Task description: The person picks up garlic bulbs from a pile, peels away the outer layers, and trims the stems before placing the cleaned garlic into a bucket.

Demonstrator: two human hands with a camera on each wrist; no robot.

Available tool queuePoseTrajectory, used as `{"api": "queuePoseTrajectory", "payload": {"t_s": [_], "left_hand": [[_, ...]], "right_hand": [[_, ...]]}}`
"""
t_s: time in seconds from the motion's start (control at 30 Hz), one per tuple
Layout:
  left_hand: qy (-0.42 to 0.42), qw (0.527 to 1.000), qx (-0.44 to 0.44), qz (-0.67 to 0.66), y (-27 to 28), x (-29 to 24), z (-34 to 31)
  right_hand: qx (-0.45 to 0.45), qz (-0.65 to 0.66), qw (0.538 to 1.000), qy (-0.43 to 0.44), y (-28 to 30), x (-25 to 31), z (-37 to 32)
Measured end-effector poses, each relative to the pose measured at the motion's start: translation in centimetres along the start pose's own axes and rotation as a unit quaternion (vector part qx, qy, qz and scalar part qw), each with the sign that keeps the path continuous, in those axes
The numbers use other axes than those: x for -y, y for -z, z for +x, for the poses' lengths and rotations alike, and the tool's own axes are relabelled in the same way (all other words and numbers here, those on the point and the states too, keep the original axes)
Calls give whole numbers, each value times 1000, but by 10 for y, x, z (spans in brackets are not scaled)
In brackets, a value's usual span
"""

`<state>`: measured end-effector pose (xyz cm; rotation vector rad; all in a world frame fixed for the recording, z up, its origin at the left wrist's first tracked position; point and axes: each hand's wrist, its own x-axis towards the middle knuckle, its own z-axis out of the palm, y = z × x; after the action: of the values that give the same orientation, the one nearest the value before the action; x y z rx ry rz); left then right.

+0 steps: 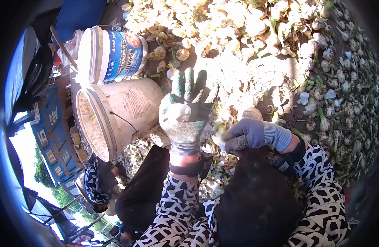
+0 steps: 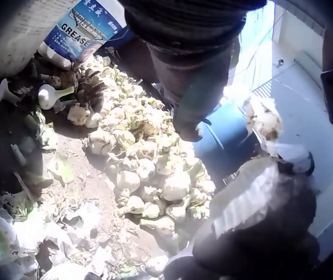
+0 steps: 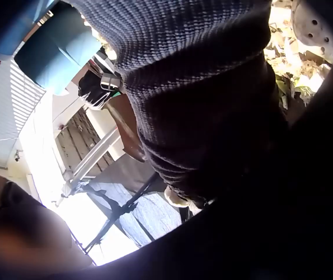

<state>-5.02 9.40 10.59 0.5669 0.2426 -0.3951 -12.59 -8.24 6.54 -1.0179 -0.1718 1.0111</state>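
A white garlic bulb (image 1: 182, 112) rests on the upturned palm of my gloved left hand (image 1: 185, 117), whose fingers are spread and extended. The left wrist view shows a pale bulb (image 2: 264, 119) beside gloved fingers. To the right in the head view, my gloved right hand (image 1: 253, 133) has its fingers curled, with a small blurred pale thing (image 1: 217, 138) at their tips; what it is cannot be told. The hands are apart. In the right wrist view, the right glove (image 3: 201, 105) is dark and its fingertips are mostly hidden.
Two buckets lie on their sides at the left, one with a grease label (image 1: 122, 55), the other dirty white (image 1: 136, 101). Garlic bulbs (image 1: 234, 24) cover the ground ahead, and more (image 1: 345, 90) lie at the right. Another person (image 1: 98, 181) is at the lower left.
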Motion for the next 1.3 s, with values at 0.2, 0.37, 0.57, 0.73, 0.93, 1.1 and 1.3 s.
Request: {"api": "queuePoseTrajectory", "payload": {"t_s": [0.2,0.37,0.57,0.73,0.93,1.1,1.3], "left_hand": [[-23,991,-104,-87,6,-18,18],[-124,989,77,-35,-15,-172,67],[-17,948,-104,301,15,-64,41],[-8,684,152,714,29,62,23],[40,711,140,688,13,71,16],[-39,777,90,622,11,66,4],[-66,718,48,691,-5,57,-7]], "right_hand": [[-2,-279,959,-46,1,-23,2],[-241,-496,814,-182,26,-50,-40],[-660,-549,489,-152,141,-119,-52],[-533,-460,700,-123,118,-74,-43],[-422,-255,837,239,70,-36,-33],[-398,-53,860,316,44,-25,-17],[-445,-29,871,206,22,-1,-1]]}}
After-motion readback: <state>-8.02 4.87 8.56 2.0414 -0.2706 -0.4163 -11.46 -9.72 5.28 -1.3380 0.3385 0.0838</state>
